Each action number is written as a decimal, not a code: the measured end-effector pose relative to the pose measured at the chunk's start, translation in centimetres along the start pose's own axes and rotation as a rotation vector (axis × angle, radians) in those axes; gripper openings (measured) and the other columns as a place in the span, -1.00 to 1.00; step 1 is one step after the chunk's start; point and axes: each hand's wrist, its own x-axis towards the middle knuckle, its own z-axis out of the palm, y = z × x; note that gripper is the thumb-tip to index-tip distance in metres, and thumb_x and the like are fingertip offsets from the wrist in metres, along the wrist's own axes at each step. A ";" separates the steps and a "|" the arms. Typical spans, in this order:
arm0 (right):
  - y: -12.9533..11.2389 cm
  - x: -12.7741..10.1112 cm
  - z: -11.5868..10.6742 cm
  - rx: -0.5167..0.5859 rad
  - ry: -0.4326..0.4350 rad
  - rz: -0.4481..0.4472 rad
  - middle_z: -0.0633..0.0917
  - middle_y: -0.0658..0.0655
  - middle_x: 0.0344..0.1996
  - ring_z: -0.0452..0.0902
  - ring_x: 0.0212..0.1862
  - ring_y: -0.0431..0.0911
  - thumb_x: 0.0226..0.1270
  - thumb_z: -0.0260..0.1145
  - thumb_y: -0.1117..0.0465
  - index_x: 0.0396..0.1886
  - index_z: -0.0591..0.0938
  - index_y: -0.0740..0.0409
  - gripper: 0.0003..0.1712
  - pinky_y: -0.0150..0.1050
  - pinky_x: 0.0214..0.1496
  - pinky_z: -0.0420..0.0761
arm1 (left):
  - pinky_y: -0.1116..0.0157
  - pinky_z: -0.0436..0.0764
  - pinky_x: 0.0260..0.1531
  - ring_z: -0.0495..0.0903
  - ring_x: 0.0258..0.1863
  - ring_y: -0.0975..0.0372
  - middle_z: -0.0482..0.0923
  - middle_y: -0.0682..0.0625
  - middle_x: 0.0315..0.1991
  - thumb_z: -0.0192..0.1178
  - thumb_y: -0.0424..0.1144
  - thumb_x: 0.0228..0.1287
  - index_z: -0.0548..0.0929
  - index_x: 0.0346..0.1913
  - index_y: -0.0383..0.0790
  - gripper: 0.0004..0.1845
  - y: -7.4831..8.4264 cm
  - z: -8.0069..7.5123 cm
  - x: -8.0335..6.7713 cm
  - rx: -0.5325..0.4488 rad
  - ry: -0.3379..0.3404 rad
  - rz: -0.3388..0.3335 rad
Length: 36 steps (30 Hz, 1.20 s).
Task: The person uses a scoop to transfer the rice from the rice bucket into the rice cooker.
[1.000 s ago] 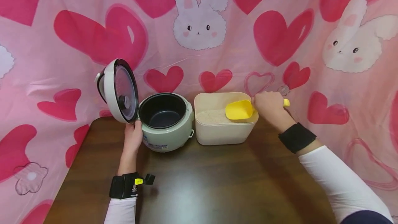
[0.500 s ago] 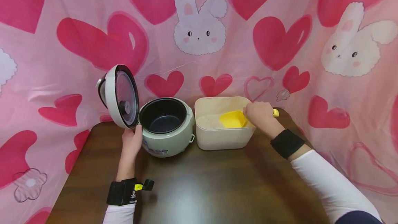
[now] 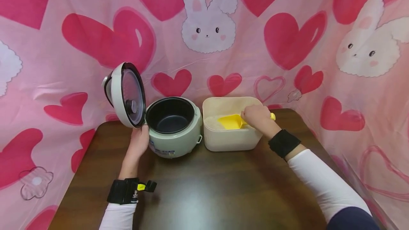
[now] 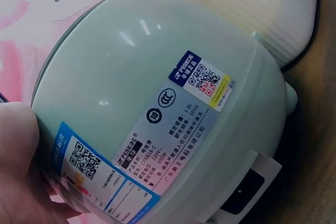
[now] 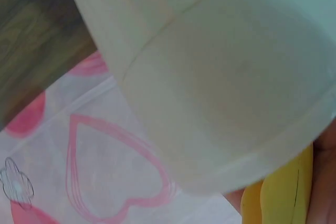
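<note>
The bright yellow plastic scoop (image 3: 230, 121) sits inside the cream rectangular plastic bin (image 3: 230, 141), its bowl lying on the white rice (image 3: 212, 121). The right hand (image 3: 257, 117) curls round the scoop's handle at the bin's 3 o'clock rim. At the bin's 9 o'clock, just beside it, stands the pale green round rice cooker (image 3: 174, 139), its hinged lid (image 3: 127, 95) upright and dark inner pot (image 3: 170, 114) showing. The left hand (image 3: 138, 144) presses against the cooker's wall at 8 o'clock, fingers relaxed. All rest on the dark wooden bench (image 3: 204, 191).
</note>
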 end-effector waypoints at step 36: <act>3.3 -1.3 -3.5 0.686 -0.253 0.043 0.46 0.01 -0.66 0.38 -0.57 -0.05 0.63 0.04 -0.04 -0.52 0.57 0.16 -0.47 -0.32 -0.42 0.43 | -0.02 0.19 0.51 0.32 0.44 -0.13 0.36 -0.41 0.42 -0.23 -0.27 0.55 0.38 0.44 -0.46 -0.47 -0.2 0.4 0.3 -0.089 0.038 0.003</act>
